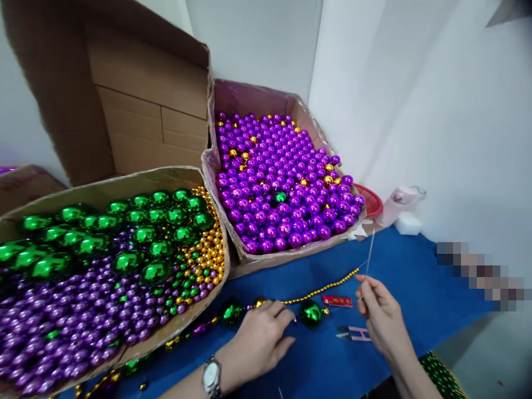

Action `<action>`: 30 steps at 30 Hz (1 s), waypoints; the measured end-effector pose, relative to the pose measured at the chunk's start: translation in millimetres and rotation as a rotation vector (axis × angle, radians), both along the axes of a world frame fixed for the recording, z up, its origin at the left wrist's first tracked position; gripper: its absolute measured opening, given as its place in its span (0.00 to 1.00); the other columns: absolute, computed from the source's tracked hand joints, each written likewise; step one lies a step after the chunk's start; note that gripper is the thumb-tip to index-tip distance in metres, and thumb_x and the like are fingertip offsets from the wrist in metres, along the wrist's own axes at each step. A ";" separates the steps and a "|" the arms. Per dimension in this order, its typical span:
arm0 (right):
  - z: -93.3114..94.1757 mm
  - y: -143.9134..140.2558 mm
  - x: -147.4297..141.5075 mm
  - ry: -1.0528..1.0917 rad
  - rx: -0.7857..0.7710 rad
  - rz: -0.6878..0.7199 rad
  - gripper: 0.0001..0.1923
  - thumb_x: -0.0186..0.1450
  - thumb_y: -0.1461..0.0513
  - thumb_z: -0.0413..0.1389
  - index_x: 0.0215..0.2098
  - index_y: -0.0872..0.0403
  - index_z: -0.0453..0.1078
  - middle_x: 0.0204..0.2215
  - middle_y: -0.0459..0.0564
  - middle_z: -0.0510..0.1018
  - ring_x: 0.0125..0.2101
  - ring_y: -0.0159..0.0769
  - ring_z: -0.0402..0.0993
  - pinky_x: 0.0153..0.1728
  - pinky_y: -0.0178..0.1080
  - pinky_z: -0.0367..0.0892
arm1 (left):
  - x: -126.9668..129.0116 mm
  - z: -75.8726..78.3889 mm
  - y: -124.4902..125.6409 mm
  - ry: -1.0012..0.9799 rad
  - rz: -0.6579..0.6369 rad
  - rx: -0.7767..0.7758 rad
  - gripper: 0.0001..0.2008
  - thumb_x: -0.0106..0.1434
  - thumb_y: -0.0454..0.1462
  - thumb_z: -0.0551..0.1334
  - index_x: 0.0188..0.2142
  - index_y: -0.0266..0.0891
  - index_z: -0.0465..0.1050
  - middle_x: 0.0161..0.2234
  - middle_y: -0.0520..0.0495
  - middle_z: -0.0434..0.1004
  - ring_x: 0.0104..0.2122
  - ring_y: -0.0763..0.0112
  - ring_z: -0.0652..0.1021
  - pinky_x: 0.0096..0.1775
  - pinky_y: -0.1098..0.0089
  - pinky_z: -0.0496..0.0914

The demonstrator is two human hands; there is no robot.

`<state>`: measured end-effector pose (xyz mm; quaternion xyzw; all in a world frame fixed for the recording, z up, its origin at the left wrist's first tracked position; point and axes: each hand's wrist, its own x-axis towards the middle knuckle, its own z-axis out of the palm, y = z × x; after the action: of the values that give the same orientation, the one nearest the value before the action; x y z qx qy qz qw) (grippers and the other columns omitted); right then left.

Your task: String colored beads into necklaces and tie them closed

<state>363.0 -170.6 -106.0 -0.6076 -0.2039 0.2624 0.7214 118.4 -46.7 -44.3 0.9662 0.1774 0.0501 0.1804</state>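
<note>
The right hand pinches a needle pointing to twelve o'clock; the left hand rests spread on the bead string at nine o'clock.

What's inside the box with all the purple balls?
The box is heaped with shiny purple balls, a few gold balls scattered among them, and one green ball near the middle. Anything deeper is hidden under the top layer.

Plain white walls meet behind a blue-covered table
</note>
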 end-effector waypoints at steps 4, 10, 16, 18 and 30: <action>11.3 2.0 -20.7 -0.176 -0.117 0.153 0.17 0.64 0.53 0.55 0.46 0.55 0.69 0.25 0.45 0.72 0.24 0.30 0.68 0.26 0.32 0.65 | 24.9 56.3 31.3 -0.402 0.069 0.000 0.08 0.65 0.37 0.54 0.43 0.40 0.68 0.38 0.46 0.73 0.38 0.67 0.73 0.41 0.67 0.67; 29.2 3.5 -41.3 -0.299 -0.178 0.348 0.19 0.66 0.53 0.52 0.52 0.54 0.65 0.33 0.50 0.76 0.33 0.36 0.75 0.36 0.37 0.71 | 78.8 82.8 97.7 -0.214 0.213 0.233 0.16 0.62 0.37 0.57 0.49 0.36 0.66 0.46 0.39 0.71 0.46 0.55 0.69 0.46 0.57 0.65; 37.7 2.4 -58.5 -0.439 -0.115 0.403 0.14 0.68 0.56 0.49 0.46 0.53 0.69 0.40 0.54 0.73 0.34 0.37 0.76 0.34 0.37 0.74 | 82.7 84.3 103.2 -0.231 0.179 0.191 0.13 0.59 0.33 0.58 0.45 0.36 0.69 0.43 0.39 0.72 0.45 0.55 0.69 0.47 0.55 0.65; 39.4 1.5 -63.0 -0.532 -0.119 0.401 0.13 0.69 0.58 0.48 0.47 0.52 0.69 0.38 0.52 0.73 0.32 0.35 0.76 0.32 0.35 0.73 | 71.4 89.9 94.0 -0.374 0.194 -0.011 0.15 0.61 0.36 0.57 0.49 0.36 0.66 0.44 0.40 0.71 0.44 0.59 0.71 0.47 0.57 0.67; 52.8 6.7 -90.4 -0.969 0.007 0.472 0.16 0.67 0.67 0.47 0.51 0.51 0.66 0.34 0.52 0.74 0.31 0.36 0.74 0.31 0.35 0.70 | 10.4 83.1 52.8 -0.960 0.471 -1.530 0.16 0.59 0.33 0.63 0.47 0.35 0.69 0.35 0.45 0.76 0.36 0.66 0.79 0.38 0.69 0.74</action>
<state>272.6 -164.0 -53.1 -0.5945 -0.6452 0.1061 0.4680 128.8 6.1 38.8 0.3994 0.2599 0.3488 0.8070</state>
